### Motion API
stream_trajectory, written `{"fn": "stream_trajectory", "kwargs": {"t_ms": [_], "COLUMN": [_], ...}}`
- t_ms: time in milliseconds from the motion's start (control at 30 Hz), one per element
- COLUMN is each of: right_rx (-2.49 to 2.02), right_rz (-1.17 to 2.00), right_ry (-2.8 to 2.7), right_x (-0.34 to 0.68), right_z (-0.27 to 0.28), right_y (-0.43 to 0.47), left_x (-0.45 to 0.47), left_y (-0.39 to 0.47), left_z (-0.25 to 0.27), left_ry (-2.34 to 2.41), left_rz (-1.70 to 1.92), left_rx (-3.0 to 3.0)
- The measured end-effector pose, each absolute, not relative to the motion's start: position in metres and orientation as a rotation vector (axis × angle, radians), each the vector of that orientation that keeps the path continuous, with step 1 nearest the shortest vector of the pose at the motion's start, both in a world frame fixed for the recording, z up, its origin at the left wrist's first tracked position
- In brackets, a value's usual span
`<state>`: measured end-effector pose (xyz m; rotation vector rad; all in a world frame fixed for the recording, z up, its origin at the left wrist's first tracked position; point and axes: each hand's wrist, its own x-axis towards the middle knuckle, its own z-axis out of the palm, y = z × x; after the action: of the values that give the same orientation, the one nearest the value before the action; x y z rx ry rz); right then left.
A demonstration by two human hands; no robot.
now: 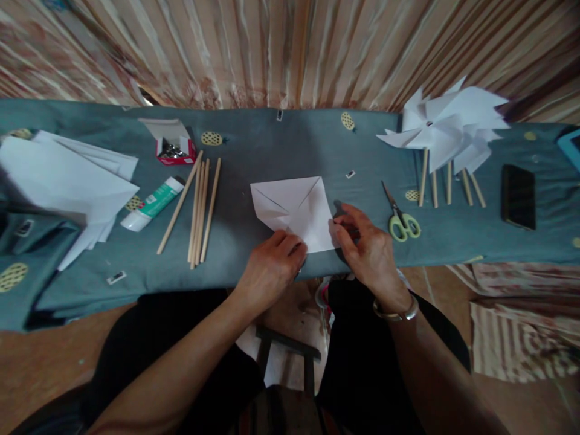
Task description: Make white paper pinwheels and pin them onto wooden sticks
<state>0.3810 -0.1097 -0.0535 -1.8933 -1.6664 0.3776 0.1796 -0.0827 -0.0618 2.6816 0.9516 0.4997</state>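
A white square of paper (312,217) lies on the cloth in front of me, with slits running in diagonally from its two far corners. Its near-left corner is bent up. My left hand (276,260) is closed at the paper's near edge, fingers bent over it and the fingertips partly hidden. At the right edge, my right hand (367,244) has its thumb and fingers curled together against the paper's side. A pair of scissors (401,220) with pale green handles lies just right of that hand, blades pointing away from me.
Several wooden sticks (199,211), a glue stick (154,204) and a red box of metal pins (175,150) are on the left, beside stacked white paper (67,187). Several paper pinwheels (448,127) and a black phone (518,196) lie right on the green tablecloth (290,145).
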Motion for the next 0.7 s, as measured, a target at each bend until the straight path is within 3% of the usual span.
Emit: {"fn": "stream_trajectory", "kwargs": {"t_ms": [200,467,700], "right_rx": [-1.857,-1.445,-1.479], "right_rz": [0.435,0.958,1.132], "right_ry": [-1.584,-1.561,-1.457], "right_x": [0.387,0.393,0.391], "right_z": [-0.052,-0.048,-0.044], "right_y": [-0.109,-0.108,-0.107], "left_x": [0.176,0.175,0.175], "left_y": [-0.082,-0.084,-0.089], "left_z": [-0.062,-0.063,-0.061], "left_ry": [0.983,0.972,0.919], "left_rz": [0.49,0.586,0.618], "left_rx": [2.6,2.528,2.537]}}
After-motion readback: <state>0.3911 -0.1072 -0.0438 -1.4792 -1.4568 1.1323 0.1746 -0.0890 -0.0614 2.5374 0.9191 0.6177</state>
